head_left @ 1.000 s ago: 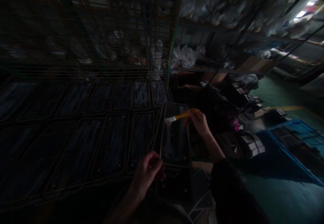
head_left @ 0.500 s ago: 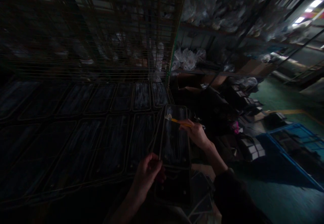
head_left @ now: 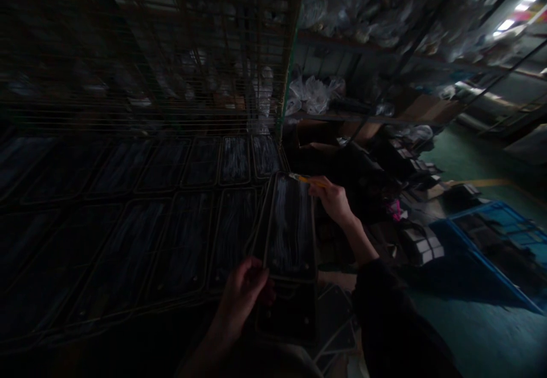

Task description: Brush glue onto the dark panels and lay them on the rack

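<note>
Our right hand (head_left: 335,201) grips a yellow brush (head_left: 303,179), its bristles at the far end of a dark panel (head_left: 293,230). Our left hand (head_left: 241,289) pinches that panel's near left edge, beside rows of streaked panels (head_left: 190,241).

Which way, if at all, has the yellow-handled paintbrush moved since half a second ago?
Yes. Judged against the wire rack's green upright edge, the paintbrush has moved farther forward and slightly right.
</note>
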{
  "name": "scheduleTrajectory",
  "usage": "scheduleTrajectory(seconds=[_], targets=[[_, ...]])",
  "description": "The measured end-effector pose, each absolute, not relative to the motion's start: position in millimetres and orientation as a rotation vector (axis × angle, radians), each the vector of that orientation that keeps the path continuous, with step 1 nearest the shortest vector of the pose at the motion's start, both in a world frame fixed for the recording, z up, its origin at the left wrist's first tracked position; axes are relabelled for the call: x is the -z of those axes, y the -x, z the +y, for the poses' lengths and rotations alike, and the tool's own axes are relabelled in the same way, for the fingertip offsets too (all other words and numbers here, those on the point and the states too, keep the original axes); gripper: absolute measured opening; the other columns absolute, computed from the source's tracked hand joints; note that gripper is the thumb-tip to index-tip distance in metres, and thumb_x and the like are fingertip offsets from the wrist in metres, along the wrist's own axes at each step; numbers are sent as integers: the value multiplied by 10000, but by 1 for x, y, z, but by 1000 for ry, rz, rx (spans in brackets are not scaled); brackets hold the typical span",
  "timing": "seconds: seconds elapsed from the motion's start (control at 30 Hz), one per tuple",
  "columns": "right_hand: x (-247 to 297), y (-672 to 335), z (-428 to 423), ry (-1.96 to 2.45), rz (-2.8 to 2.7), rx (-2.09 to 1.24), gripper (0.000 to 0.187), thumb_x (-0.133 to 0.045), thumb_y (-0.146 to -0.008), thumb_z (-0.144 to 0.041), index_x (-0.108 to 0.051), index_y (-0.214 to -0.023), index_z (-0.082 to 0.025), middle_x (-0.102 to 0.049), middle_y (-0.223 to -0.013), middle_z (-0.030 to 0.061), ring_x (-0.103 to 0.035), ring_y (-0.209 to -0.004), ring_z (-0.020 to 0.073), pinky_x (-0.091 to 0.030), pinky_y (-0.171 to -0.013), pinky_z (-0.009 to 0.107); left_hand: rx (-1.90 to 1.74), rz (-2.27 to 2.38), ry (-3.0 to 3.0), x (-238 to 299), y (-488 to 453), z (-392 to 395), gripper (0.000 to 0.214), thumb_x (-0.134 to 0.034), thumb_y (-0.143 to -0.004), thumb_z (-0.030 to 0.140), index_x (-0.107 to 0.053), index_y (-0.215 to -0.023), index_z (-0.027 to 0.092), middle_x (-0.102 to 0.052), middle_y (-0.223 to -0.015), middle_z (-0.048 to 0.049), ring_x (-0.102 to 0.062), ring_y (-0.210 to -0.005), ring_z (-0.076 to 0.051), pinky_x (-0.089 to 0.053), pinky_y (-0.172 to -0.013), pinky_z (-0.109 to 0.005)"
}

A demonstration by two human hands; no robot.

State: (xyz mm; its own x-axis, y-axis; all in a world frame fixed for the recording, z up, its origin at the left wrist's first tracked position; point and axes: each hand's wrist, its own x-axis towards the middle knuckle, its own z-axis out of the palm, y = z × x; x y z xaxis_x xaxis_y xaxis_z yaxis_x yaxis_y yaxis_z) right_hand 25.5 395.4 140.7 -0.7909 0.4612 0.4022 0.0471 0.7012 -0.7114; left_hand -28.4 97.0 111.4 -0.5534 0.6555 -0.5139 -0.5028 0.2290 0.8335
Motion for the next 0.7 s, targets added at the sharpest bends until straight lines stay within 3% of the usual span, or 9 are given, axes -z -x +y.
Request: scheduleTrajectory(seconds=[0.23, 0.47, 0.57, 0.7], targets=[[-153, -82, 337, 327, -2611, -874, 256, -427, -1013, -343, -609, -1141, -217, -698, -931, 57, -697, -788, 187, -549, -680, 263, -1559, 1529, -77, -118, 24, 98, 354, -708, -727, 394, -515, -922, 171, -661, -633, 10, -644, -519, -158, -511, -474, -248], [-185, -149, 286, 349, -2671, -1338, 231, -442, -1016, -282, -592, -1187, -238, -679, -886, 38, -678, -775, 151, -535, -656, 225, -1526, 1511, -125, -118, 22, 99, 321, -696, -742, 397, -513, -870, 165, -657, -626, 1, -640, -514, -156, -515, -475, -252], [-190, -155, 290, 392, -2575, -1602, 235, -437, -1019, -306, -604, -1149, -206, -677, -848, 44, -679, -755, 156, -548, -676, 248, -1528, 1517, -142, -119, 23, 98, 320, -700, -736, 391, -520, -863, 159, -661, -632, -4, -642, -520, -157, -522, -482, -256], [-182, -145, 313, 480, -2334, -1828, 277, -473, -1002, -386, -603, -1086, -157, -673, -716, 36, -674, -624, 163, -564, -580, 252, -1538, 1511, -149, -118, 23, 97, 337, -708, -732, 404, -525, -877, 161, -662, -635, -1, -634, -511, -149, -504, -465, -239]])
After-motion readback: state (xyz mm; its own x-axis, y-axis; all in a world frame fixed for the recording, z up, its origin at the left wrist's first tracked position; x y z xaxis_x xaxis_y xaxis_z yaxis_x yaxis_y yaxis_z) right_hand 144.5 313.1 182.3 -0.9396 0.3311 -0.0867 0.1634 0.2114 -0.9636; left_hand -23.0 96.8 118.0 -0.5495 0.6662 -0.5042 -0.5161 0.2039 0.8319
